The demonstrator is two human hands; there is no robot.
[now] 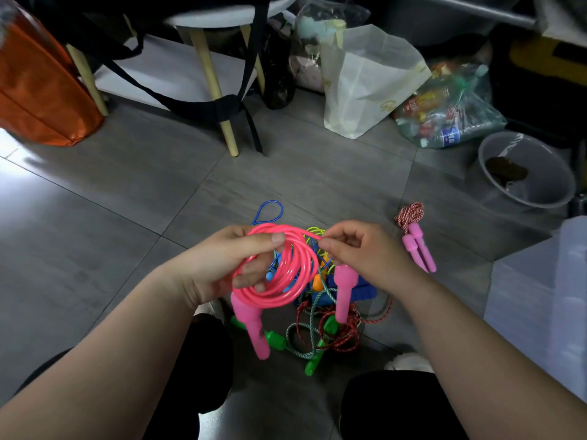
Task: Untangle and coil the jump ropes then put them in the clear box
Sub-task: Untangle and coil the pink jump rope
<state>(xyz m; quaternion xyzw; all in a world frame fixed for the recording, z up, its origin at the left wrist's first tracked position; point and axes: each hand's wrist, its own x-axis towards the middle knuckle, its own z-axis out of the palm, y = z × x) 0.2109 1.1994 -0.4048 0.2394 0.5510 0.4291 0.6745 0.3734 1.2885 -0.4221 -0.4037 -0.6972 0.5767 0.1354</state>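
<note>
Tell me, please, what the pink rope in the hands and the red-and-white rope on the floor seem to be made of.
The pink rope looks like smooth, glossy plastic cord, probably PVC: it shines and holds springy round loops. The red-and-white rope looks like matte braided fibre, cotton or nylon I cannot tell: a speckled weave shows. Its pink handles look like moulded plastic.

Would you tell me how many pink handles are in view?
4: one handle hangs under the left hand, another under the right hand, two lie together on the floor at right. The tangled pile may hide more.
</note>
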